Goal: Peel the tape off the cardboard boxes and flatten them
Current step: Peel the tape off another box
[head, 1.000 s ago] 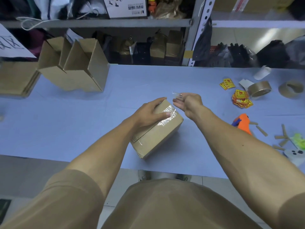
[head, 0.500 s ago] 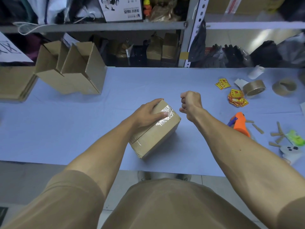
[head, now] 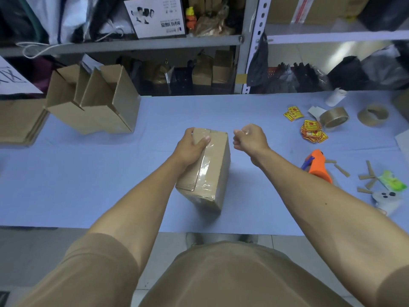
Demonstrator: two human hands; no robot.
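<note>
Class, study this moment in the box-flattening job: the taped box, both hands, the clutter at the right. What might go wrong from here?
1. The clear tape still runs along the box seam; pulled quickly, it may tear or lift the cardboard surface.
2. Only the left hand holds the box, at its far end, so a pull could slide it on the blue table cover.
3. The right hand is curled, apparently around peeled tape, which may stick to fingers.
</note>
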